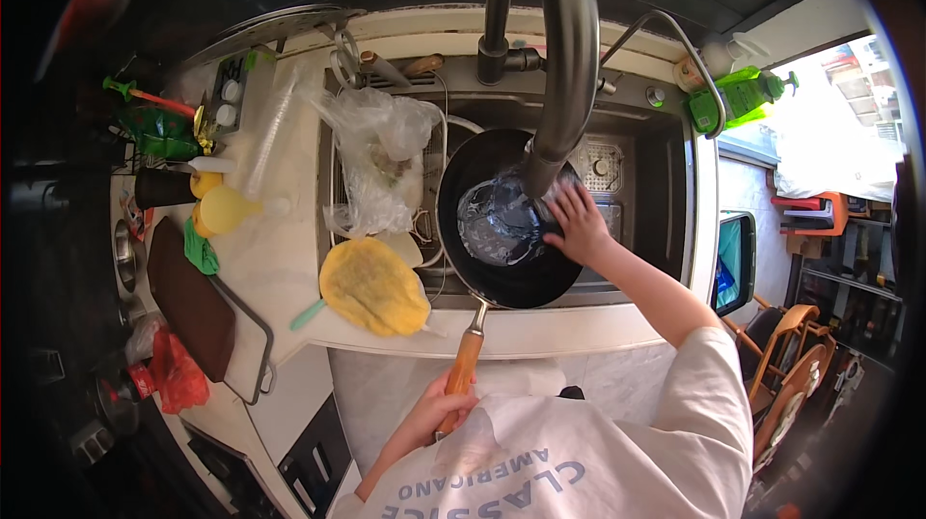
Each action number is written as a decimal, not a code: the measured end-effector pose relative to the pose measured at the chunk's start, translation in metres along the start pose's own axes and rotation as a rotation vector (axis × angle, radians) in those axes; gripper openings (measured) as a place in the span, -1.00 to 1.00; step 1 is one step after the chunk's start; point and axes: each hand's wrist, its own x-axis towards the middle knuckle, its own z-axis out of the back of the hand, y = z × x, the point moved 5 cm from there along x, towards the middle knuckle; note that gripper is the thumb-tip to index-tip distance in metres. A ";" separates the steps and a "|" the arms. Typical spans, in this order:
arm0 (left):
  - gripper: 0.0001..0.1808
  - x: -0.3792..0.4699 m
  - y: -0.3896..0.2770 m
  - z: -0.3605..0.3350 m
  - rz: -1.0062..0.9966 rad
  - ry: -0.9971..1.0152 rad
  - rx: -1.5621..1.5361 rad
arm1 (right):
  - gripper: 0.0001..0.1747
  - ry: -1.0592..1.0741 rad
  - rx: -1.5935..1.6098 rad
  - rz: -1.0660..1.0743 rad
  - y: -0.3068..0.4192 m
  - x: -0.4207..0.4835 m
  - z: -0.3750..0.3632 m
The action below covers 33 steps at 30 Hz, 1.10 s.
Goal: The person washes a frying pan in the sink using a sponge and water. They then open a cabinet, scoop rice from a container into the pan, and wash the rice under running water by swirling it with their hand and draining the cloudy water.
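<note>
A black frying pan [470, 157] lies across the sink, with water and some froth pooled in its middle. My left hand [438, 407] grips its wooden handle [465, 360], close to my shirt. Inside the pan's right side is my right hand [579, 226], palm down with fingers spread. Something pale and blurred shows at those fingertips; whether it is water or a held scrubber, I cannot tell. The grey metal faucet [568, 70] arches over the pan, its spout just beside my right fingers and hiding part of the pan.
Left of the pan, a clear plastic bag [391, 135] with contents sits over a rack in the sink [658, 179]. A yellow cloth [372, 287] lies at the front edge. A green soap bottle [731, 99] stands right; a dark cutting board [192, 302] is far left.
</note>
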 end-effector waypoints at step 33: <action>-0.64 0.000 0.004 -0.005 -0.035 -0.037 0.024 | -0.19 -0.491 0.457 -0.255 0.028 0.081 0.036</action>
